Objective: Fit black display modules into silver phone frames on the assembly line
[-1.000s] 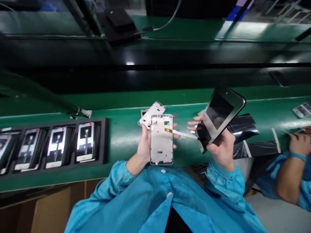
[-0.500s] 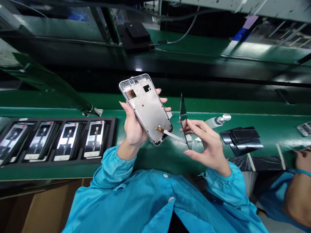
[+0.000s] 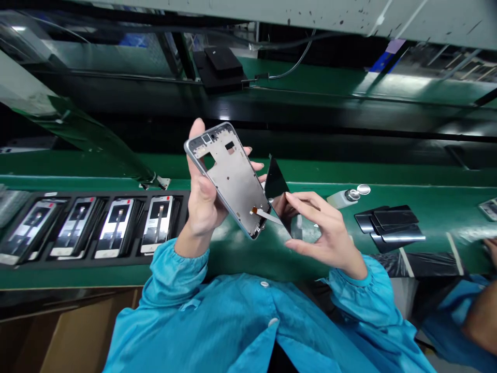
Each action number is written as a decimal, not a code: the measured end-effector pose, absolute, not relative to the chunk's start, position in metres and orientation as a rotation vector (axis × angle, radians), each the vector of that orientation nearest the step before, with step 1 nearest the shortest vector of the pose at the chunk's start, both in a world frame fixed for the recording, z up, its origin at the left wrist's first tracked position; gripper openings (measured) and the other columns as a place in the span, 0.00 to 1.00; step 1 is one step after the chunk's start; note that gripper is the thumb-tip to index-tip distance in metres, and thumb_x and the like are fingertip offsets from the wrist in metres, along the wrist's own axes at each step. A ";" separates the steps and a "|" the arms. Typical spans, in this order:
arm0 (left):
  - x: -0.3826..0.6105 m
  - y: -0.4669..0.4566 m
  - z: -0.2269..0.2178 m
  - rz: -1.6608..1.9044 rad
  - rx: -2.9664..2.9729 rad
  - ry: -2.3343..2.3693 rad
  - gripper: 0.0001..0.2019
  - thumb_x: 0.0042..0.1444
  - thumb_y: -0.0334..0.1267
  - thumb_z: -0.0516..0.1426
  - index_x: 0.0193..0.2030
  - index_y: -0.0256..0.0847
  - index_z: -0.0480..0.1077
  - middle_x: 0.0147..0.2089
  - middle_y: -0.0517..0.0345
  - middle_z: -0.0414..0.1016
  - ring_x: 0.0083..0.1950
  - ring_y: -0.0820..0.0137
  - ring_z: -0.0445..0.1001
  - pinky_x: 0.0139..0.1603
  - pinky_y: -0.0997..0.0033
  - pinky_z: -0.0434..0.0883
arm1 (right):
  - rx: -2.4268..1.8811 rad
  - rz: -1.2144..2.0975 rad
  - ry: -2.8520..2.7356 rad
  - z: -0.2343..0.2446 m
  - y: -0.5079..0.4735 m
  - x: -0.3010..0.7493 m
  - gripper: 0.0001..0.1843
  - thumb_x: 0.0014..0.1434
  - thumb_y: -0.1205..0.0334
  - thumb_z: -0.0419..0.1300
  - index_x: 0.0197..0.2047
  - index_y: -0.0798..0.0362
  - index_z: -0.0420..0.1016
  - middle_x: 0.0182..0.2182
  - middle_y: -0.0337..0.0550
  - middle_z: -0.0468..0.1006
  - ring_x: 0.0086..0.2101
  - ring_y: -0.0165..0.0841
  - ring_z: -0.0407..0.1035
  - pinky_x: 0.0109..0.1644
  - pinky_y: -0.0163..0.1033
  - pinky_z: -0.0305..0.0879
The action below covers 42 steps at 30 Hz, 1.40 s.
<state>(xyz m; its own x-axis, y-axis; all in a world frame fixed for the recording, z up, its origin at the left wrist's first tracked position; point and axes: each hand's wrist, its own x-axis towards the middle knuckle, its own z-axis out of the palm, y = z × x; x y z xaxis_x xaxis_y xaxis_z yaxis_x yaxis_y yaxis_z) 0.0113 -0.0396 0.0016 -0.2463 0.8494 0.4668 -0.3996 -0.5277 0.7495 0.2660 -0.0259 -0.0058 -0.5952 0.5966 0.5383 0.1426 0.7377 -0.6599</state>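
In my left hand (image 3: 204,199) is a silver phone frame (image 3: 236,176), tilted, its flat metal inner side facing me. My fingers wrap round it from behind. Thumb and fingers of my right hand (image 3: 326,223) grip a dark phone screen (image 3: 277,184) by its edges, just right of the frame. A pale flex cable (image 3: 268,215) with an orange-brown end runs from the screen to the lower part of the frame. Screen and frame lie close at a slant to each other; whether their edges touch, I cannot tell.
To the left, a black tray (image 3: 130,254) holds several stacks of phone screens (image 3: 155,225). On the right stand a bottle (image 3: 341,198) with a metal top and a pile of dark panels (image 3: 390,225). A green post (image 3: 108,145) rises at left. Another person's arm (image 3: 481,316) is at far right.
The screen has swung from nearly edge-on to showing its dark face, and has moved left towards the frame. My left thumb has shifted on the frame, which has tilted slightly.
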 end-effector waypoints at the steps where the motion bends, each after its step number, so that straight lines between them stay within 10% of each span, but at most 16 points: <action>1: 0.009 -0.039 -0.001 1.884 1.172 0.647 0.37 0.65 0.67 0.68 0.77 0.63 0.66 0.62 0.52 0.85 0.56 0.56 0.89 0.57 0.53 0.87 | -0.545 0.758 -2.128 -0.008 -0.025 0.260 0.42 0.71 0.44 0.73 0.82 0.41 0.69 0.60 0.55 0.80 0.57 0.48 0.79 0.60 0.55 0.85; 27: -0.024 -0.033 -0.003 1.961 1.658 0.956 0.35 0.57 0.67 0.74 0.64 0.53 0.75 0.54 0.52 0.75 0.49 0.64 0.82 0.43 0.69 0.83 | -0.584 0.941 -2.001 -0.017 -0.018 0.193 0.48 0.68 0.37 0.74 0.83 0.43 0.67 0.59 0.54 0.78 0.56 0.46 0.80 0.64 0.58 0.84; 42: -0.022 -0.051 0.002 1.751 1.479 0.843 0.36 0.58 0.58 0.76 0.68 0.53 0.70 0.65 0.43 0.83 0.56 0.51 0.90 0.54 0.52 0.89 | -0.484 0.806 -2.095 -0.033 -0.007 0.189 0.45 0.65 0.39 0.77 0.79 0.42 0.74 0.58 0.53 0.79 0.57 0.49 0.78 0.67 0.64 0.79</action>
<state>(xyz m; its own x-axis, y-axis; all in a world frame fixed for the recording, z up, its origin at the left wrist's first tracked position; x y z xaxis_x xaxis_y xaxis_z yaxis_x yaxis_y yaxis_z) -0.0221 -0.0508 0.0020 -0.1180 0.8306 0.5442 -0.0924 -0.5549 0.8268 0.1886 -0.0070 -0.0327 -0.5897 0.5824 0.5596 0.0574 0.7213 -0.6902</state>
